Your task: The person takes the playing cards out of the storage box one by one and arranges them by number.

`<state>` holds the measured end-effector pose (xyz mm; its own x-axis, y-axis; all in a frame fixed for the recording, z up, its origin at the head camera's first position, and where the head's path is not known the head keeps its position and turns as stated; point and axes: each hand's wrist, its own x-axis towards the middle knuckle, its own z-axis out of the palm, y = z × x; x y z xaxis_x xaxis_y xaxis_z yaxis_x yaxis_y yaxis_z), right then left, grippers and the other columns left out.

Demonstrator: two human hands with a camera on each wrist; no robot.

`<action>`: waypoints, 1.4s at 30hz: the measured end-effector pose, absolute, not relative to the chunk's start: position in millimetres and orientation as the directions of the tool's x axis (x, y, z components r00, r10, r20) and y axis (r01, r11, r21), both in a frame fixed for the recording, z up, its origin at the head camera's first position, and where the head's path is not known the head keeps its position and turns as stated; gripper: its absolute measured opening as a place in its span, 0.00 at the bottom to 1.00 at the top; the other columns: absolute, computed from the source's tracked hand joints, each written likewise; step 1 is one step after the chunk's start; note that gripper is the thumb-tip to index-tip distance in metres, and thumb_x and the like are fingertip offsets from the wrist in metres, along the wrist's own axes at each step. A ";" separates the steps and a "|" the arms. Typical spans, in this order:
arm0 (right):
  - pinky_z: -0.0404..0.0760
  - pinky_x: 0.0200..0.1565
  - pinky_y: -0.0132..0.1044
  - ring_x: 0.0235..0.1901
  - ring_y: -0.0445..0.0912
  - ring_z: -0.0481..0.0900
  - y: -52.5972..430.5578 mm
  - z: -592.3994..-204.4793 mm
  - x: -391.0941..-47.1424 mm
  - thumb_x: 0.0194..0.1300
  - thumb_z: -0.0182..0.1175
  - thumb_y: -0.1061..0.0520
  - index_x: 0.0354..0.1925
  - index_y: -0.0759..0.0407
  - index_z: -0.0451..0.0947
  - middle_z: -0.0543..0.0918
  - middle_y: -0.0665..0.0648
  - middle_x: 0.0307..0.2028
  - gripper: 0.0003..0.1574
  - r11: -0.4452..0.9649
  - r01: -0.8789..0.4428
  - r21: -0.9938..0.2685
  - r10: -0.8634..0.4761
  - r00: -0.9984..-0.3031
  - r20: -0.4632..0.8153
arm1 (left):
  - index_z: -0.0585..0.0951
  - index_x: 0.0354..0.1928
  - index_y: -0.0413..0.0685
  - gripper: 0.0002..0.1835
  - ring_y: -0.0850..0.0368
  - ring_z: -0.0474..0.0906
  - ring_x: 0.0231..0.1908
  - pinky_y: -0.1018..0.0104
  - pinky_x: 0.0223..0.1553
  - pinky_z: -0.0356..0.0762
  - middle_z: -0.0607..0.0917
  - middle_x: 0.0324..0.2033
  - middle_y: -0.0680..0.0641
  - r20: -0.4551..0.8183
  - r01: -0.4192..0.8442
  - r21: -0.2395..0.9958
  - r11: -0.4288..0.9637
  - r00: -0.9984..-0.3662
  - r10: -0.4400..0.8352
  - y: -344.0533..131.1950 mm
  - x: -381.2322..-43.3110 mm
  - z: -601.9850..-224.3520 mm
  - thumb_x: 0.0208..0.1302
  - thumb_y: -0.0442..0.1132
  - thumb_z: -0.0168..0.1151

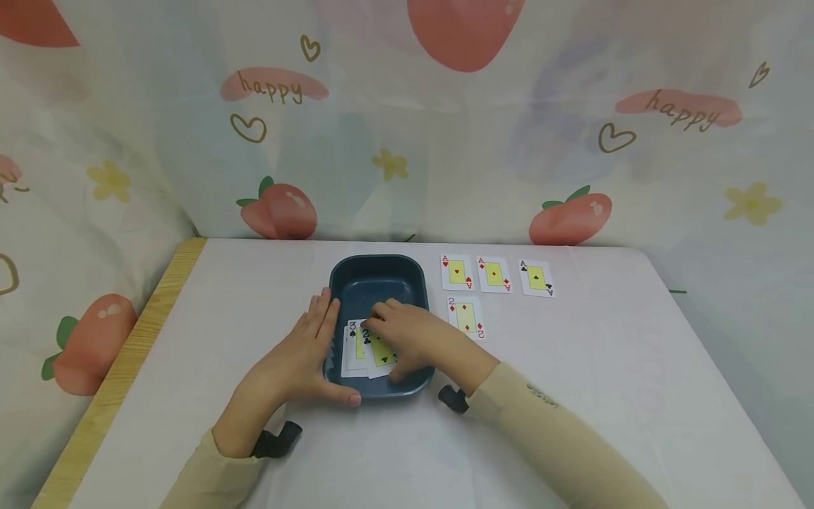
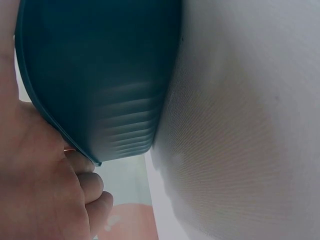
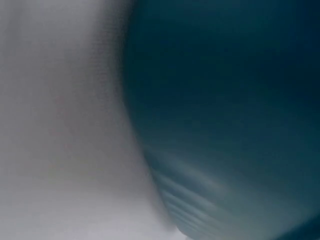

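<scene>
A dark blue rectangular tray (image 1: 379, 268) stands on the table. Along its left rim lies my left hand (image 1: 299, 360), its fingers straight and the thumb stretched towards the front corner. In the left wrist view the same hand (image 2: 40, 170) touches the tray's rim from above. Inside the tray, several playing cards overlap near the front; a three of spades (image 1: 353, 353) shows at the left. Over them my right hand (image 1: 410, 336) grips a two of clubs (image 1: 381, 357), fingers at its upper edge and thumb near its lower one. The right wrist view shows only the tray's outer wall (image 3: 215, 115).
Right of the tray, an ace of hearts (image 1: 456, 272), an ace of diamonds (image 1: 494, 274) and an ace of clubs (image 1: 537, 278) lie face up in a row. A two of diamonds (image 1: 466, 317) lies below the ace of hearts. Behind the table hangs a printed curtain (image 1: 445, 141).
</scene>
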<state>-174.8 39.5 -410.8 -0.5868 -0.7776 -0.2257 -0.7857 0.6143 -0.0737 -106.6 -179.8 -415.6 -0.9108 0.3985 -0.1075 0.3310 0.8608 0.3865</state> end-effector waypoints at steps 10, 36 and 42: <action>0.78 0.58 0.38 0.52 0.44 0.70 31.7 -410.9 -179.7 0.36 0.80 0.32 0.68 0.52 0.71 0.74 0.52 0.59 0.63 0.654 -0.755 -0.049 -0.735 -0.618 -0.279 | 0.42 0.79 0.38 0.82 0.40 0.35 0.78 0.43 0.76 0.45 0.36 0.79 0.39 -0.091 0.343 0.385 0.857 -0.909 0.406 -179.0 -108.5 -415.7 0.31 0.79 0.73; 0.76 0.62 0.39 0.53 0.45 0.70 38.2 -405.2 -173.0 0.38 0.79 0.32 0.67 0.52 0.71 0.74 0.51 0.58 0.60 0.643 -0.762 -0.075 -0.756 -0.616 -0.221 | 0.42 0.79 0.38 0.81 0.40 0.33 0.78 0.44 0.76 0.44 0.35 0.79 0.39 -0.121 0.324 0.394 0.860 -0.909 0.398 -179.0 -106.0 -415.1 0.32 0.78 0.73; 0.77 0.60 0.37 0.53 0.45 0.68 44.8 -393.2 -172.8 0.40 0.78 0.36 0.68 0.52 0.70 0.72 0.51 0.57 0.58 0.655 -0.748 -0.110 -0.752 -0.630 -0.196 | 0.42 0.79 0.39 0.81 0.41 0.33 0.78 0.44 0.76 0.45 0.36 0.79 0.39 -0.120 0.319 0.392 0.863 -0.912 0.391 -178.5 -105.0 -414.3 0.32 0.78 0.73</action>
<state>-172.8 44.8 -393.2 -0.6298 -0.7515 -0.1964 -0.7475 0.6551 -0.1097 -105.0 -178.5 -414.3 -0.9125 0.3912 -0.1198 0.3185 0.8631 0.3920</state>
